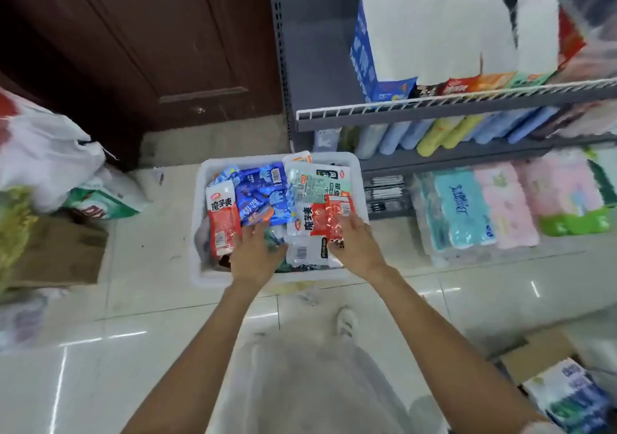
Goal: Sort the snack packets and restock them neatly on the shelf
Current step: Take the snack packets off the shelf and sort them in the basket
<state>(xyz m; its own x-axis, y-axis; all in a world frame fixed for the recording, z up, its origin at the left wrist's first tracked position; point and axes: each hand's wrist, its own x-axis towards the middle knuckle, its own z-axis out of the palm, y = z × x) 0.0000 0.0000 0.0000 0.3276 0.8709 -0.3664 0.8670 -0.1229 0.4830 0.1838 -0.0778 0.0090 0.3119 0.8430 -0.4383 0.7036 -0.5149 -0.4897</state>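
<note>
Head view: shelf (434, 106) beside the bin (200, 173); left hand (255, 253) relaxed on packets (260, 193), right hand (354, 243) grasping a red packet (339, 213)

Glossy tiled floor (133, 333), white bin (197, 233), cardboard (60, 253), tissue packs (467, 210)

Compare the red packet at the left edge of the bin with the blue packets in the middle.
The red packet is long and narrow with a white top panel bearing bold characters; the blue packets are wider, shiny and crinkled. The red one lies lengthwise along the bin's left wall, touching the left hand; the blue ones lie heaped and angled beyond the hand. Both are sealed snack packets in the same white bin.
</note>
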